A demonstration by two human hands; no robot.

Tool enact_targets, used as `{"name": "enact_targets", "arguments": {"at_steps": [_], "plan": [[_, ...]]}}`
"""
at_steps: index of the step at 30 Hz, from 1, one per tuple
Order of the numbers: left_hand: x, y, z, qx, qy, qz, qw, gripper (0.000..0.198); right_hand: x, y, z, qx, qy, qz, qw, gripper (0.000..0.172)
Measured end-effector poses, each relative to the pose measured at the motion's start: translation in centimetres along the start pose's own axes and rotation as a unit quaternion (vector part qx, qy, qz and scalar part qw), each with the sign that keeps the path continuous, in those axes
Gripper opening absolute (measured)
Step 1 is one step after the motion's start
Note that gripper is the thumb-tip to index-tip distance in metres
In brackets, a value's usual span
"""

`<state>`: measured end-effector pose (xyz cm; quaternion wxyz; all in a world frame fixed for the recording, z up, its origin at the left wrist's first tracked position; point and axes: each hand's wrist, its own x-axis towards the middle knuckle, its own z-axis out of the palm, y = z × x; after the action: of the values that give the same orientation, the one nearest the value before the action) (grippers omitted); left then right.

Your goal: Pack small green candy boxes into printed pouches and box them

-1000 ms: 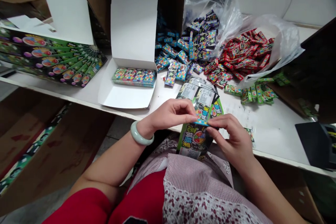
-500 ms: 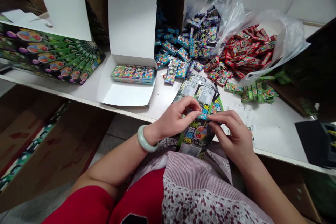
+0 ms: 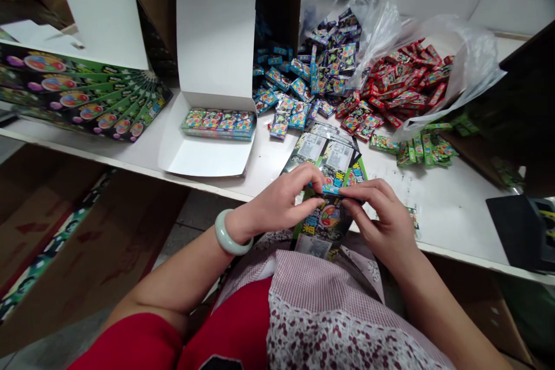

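Both hands meet over printed black-and-green card packaging [image 3: 323, 219] at the table's front edge. A small blue box [image 3: 331, 189] lies between them, its narrow side facing up. My right hand [image 3: 381, 211] pinches the right end of the box between thumb and fingers. At its left end, my left hand [image 3: 295, 196] has a curled index finger touching the box, while the thumb sits a little lower; its fingers are closed around that end. Beyond the hands, more printed cards [image 3: 339, 155] lie on the white table.
An open white carton [image 3: 217, 29] holds rows of small boxes [image 3: 219, 122]. Behind are piles of blue boxes [image 3: 277, 78], purple boxes [image 3: 340, 60], red boxes [image 3: 403, 84] beside clear plastic [image 3: 477, 63], and green boxes [image 3: 427, 150]. Fanned printed cartons [image 3: 87, 92] stand left.
My left thumb has moved down and left from the blue box, uncovering more of it. My right hand keeps its pinch. The view has shifted slightly.
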<state>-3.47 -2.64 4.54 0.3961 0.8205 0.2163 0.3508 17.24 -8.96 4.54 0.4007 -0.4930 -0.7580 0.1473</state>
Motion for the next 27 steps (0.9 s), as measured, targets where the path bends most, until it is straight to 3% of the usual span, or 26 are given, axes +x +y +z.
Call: {"name": "enact_targets", "arguments": {"at_steps": [3, 7, 11, 16, 19, 24, 27], "plan": [[-0.1, -0.2, 0.2, -0.096, 0.011, -0.039, 0.995, 0.012, 0.0, -0.1, 0.0, -0.001, -0.002, 0.004, 1.000, 0.029], [-0.4, -0.5, 0.4, -0.219, 0.063, -0.120, 0.966, 0.014, 0.0, 0.1, -0.2, 0.002, -0.013, 0.013, 1.000, 0.031], [-0.2, -0.5, 0.1, -0.209, 0.088, -0.162, 0.960, 0.010, 0.1, 0.3, -0.3, 0.015, -0.017, 0.014, 1.000, 0.032], [0.7, -0.3, -0.3, -0.193, 0.065, -0.199, 0.959, 0.009, 0.0, 0.3, -0.1, 0.013, -0.009, 0.013, 1.000, 0.032], [0.9, -0.1, -0.4, -0.151, 0.061, -0.191, 0.968, 0.012, -0.2, 0.4, -0.1, 0.008, 0.000, 0.017, 1.000, 0.030], [0.4, -0.1, -1.0, -0.149, -0.014, -0.114, 0.982, 0.015, -0.5, 0.1, -0.1, 0.022, 0.002, 0.024, 0.999, 0.031], [0.2, -0.2, -1.0, -0.164, -0.001, -0.134, 0.977, 0.011, -0.4, 0.0, 0.0, 0.029, -0.006, 0.022, 0.999, 0.031]]}}
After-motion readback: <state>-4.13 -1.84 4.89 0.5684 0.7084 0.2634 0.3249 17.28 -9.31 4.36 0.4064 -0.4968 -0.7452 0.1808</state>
